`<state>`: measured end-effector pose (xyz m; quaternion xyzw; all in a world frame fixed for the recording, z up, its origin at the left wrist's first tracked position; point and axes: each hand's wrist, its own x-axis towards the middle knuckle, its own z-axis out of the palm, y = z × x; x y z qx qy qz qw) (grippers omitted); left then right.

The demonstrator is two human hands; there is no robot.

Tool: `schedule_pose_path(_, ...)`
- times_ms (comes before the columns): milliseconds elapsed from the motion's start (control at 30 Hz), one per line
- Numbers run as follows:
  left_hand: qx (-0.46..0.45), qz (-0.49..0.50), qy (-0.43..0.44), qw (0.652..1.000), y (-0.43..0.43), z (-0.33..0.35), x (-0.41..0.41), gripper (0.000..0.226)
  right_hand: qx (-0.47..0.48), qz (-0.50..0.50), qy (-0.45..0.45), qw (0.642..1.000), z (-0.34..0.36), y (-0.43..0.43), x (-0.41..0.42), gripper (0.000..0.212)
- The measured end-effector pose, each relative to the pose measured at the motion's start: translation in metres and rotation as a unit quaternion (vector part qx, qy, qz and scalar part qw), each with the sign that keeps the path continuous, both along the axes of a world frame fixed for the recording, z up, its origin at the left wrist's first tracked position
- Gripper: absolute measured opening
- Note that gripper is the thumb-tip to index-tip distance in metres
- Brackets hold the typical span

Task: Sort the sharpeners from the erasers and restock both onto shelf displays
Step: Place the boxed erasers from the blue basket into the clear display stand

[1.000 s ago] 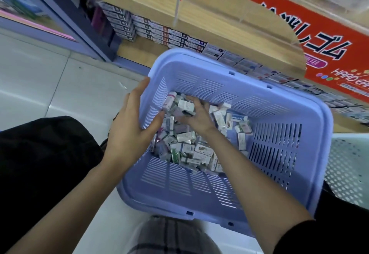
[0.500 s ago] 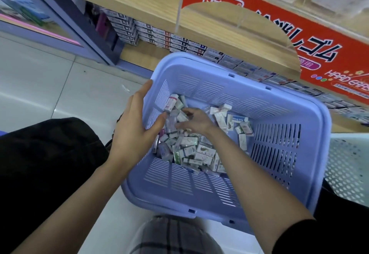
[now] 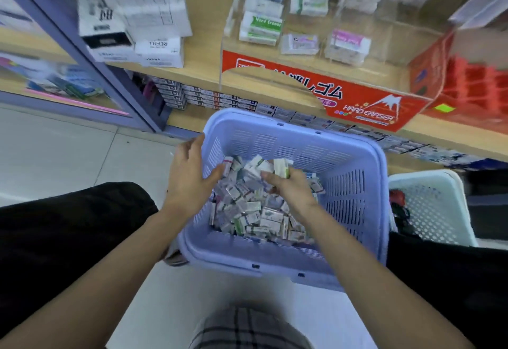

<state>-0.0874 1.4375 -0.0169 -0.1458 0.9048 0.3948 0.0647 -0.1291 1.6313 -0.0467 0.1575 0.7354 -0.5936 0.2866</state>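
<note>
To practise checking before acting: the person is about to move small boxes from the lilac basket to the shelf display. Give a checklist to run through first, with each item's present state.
1. Right hand grips small boxes: ok, fingers curled round several above the pile.
2. Left hand steadies lilac basket: ok, it rests at the left wall.
3. Held boxes are erasers, not sharpeners: cannot tell, print blurred.
4. HARD ERASER display case has room: ok, bare floor shows behind its red front.
5. Way up to the case is free: ok, nothing in between.
</note>
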Motion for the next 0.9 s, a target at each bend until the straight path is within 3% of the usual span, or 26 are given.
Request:
schedule_pose_path(200, 0.101, -0.179, -0.001, 0.979, 0.028, 0.094, -0.020, 0.087, -0.074, 0.064, 0.071, 0.993, 0.115, 0.025, -0.009, 0.016)
schedule_pose_path(333, 0.120, -0.260, 0.042, 0.957, 0.038, 0.140, -0.034, 0.077, -0.117, 0.107, 0.120, 0.980, 0.174, 0.036, -0.010, 0.012)
schedule_pose_path(533, 0.224, -0.239, 0.096, 0.940, 0.051, 0.170, -0.046, 0.042, -0.165, 0.106, 0.131, 0.972, 0.212, 0.048, -0.017, 0.023)
schedule_pose_path(800, 0.254, -0.230, 0.161, 0.926, 0.059, 0.178, -0.070, 0.041, -0.122, 0.063, 0.219, 0.966, 0.230, 0.058, -0.031, 0.019)
schedule_pose_path(900, 0.266, -0.223, 0.162, 0.924, 0.063, 0.178, -0.076, 0.026, -0.147, 0.063, 0.213, 0.964, 0.229, 0.059, -0.035, 0.023)
